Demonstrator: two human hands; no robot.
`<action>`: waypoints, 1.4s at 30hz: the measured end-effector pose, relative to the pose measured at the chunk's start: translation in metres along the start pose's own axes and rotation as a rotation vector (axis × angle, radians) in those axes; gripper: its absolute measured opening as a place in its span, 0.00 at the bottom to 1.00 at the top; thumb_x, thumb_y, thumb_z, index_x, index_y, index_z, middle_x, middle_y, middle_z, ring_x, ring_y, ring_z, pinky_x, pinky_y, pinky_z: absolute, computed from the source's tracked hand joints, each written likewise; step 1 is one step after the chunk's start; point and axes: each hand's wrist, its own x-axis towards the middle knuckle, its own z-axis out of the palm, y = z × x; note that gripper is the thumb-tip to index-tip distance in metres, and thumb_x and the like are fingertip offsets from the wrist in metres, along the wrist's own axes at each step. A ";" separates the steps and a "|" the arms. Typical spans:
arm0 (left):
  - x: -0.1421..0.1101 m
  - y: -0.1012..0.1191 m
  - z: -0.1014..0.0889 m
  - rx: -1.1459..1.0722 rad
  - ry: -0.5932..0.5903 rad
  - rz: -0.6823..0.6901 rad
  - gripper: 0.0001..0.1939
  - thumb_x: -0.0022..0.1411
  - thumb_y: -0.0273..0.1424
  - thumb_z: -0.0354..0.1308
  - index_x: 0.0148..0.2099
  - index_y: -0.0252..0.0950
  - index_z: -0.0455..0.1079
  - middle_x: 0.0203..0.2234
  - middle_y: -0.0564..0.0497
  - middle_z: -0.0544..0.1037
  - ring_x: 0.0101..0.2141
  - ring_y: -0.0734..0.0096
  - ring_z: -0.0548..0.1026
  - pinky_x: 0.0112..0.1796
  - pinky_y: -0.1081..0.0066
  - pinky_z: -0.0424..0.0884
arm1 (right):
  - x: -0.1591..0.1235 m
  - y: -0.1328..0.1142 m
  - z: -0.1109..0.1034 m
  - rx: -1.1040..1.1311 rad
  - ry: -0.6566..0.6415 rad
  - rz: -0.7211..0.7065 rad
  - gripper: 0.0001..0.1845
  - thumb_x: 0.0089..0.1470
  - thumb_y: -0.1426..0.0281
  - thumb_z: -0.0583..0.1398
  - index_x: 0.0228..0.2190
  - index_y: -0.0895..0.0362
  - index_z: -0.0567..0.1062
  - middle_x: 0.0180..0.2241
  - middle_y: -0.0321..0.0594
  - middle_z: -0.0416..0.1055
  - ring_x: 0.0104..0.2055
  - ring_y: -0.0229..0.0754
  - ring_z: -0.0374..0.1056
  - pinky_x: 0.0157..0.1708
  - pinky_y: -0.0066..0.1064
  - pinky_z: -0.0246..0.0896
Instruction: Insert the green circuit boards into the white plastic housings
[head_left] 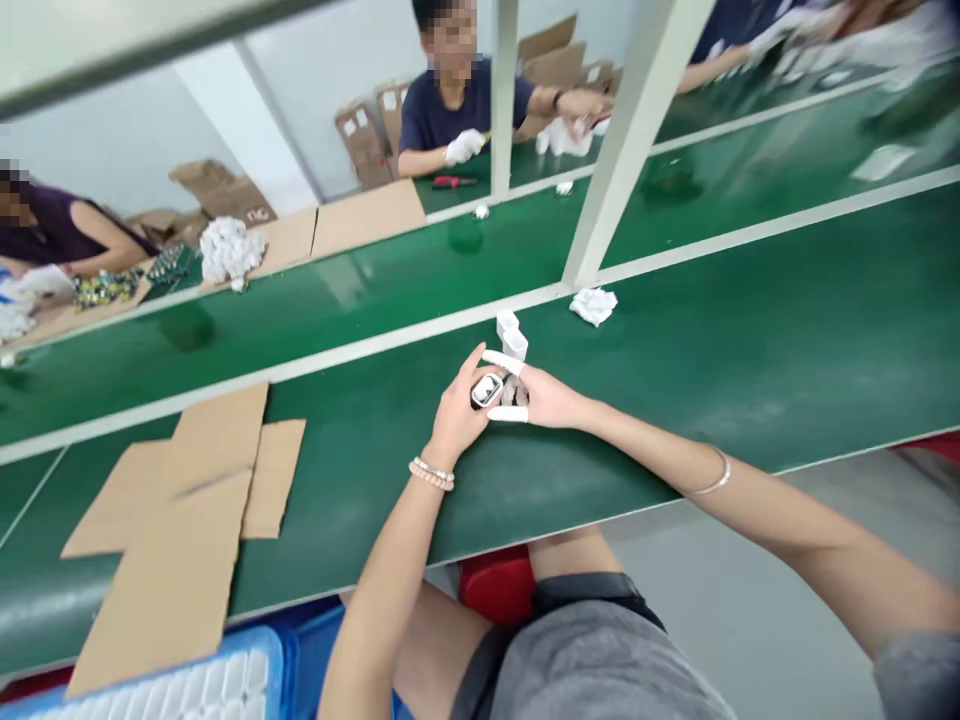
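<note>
My left hand (456,410) and my right hand (541,397) meet over the green bench (675,400) near its middle. Between them they hold a small black-and-white part (487,390), the left fingers curled round it. My right hand wears white finger cots and also pinches the part, with something grey under its fingers. Two small white plastic pieces (511,334) stand on the bench just beyond my hands.
Flat cardboard sheets (187,500) lie at the left. A crumpled white cloth (594,304) sits by a white post (630,150). A blue tray (187,690) is at the near edge. Across the belt, two people work beside a pile of white parts (229,248).
</note>
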 end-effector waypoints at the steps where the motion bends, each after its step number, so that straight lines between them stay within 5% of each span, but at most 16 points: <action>1: 0.000 0.001 -0.001 -0.022 0.041 -0.011 0.36 0.62 0.30 0.59 0.67 0.40 0.48 0.47 0.48 0.78 0.50 0.66 0.74 0.52 0.66 0.67 | -0.002 -0.007 0.003 -0.141 0.083 -0.005 0.48 0.48 0.56 0.66 0.63 0.58 0.54 0.47 0.49 0.68 0.38 0.45 0.70 0.44 0.43 0.68; 5: 0.003 0.001 -0.005 -0.124 0.122 -0.034 0.35 0.60 0.29 0.60 0.66 0.38 0.49 0.43 0.47 0.79 0.46 0.65 0.76 0.49 0.65 0.68 | -0.004 -0.029 0.017 -0.415 0.319 -0.020 0.39 0.50 0.55 0.65 0.59 0.58 0.63 0.52 0.54 0.63 0.45 0.52 0.68 0.47 0.47 0.66; 11: 0.006 0.002 -0.014 -0.270 0.109 -0.128 0.39 0.58 0.32 0.62 0.66 0.36 0.48 0.34 0.50 0.80 0.35 0.66 0.77 0.41 0.67 0.70 | 0.011 -0.052 0.025 -0.553 0.412 -0.035 0.33 0.47 0.54 0.66 0.51 0.60 0.72 0.50 0.56 0.65 0.52 0.58 0.64 0.52 0.49 0.62; 17: 0.006 0.005 -0.016 -0.400 0.119 -0.250 0.43 0.56 0.36 0.64 0.67 0.36 0.47 0.29 0.51 0.80 0.31 0.66 0.78 0.33 0.71 0.70 | 0.028 -0.063 0.029 -0.555 0.374 -0.105 0.26 0.49 0.55 0.66 0.45 0.57 0.76 0.42 0.49 0.71 0.45 0.50 0.69 0.49 0.45 0.64; 26: 0.007 0.001 -0.020 -0.523 0.160 -0.276 0.42 0.56 0.34 0.64 0.68 0.38 0.46 0.32 0.50 0.80 0.32 0.67 0.78 0.35 0.70 0.72 | 0.039 -0.063 0.030 -0.444 0.330 -0.213 0.11 0.54 0.58 0.64 0.33 0.51 0.81 0.41 0.42 0.72 0.42 0.45 0.70 0.50 0.43 0.62; 35: 0.006 0.008 -0.024 -0.490 0.132 -0.300 0.45 0.56 0.35 0.65 0.68 0.39 0.44 0.32 0.51 0.80 0.32 0.67 0.78 0.34 0.71 0.70 | 0.041 -0.056 0.023 -0.322 0.277 -0.125 0.24 0.45 0.57 0.68 0.41 0.56 0.76 0.43 0.47 0.71 0.44 0.49 0.69 0.53 0.48 0.59; 42: 0.005 0.011 -0.024 -0.332 0.126 -0.325 0.43 0.56 0.35 0.64 0.68 0.39 0.46 0.26 0.55 0.77 0.27 0.69 0.75 0.29 0.73 0.68 | 0.038 -0.056 0.020 -0.302 0.198 -0.167 0.11 0.52 0.60 0.64 0.36 0.52 0.80 0.42 0.42 0.71 0.41 0.44 0.71 0.61 0.49 0.48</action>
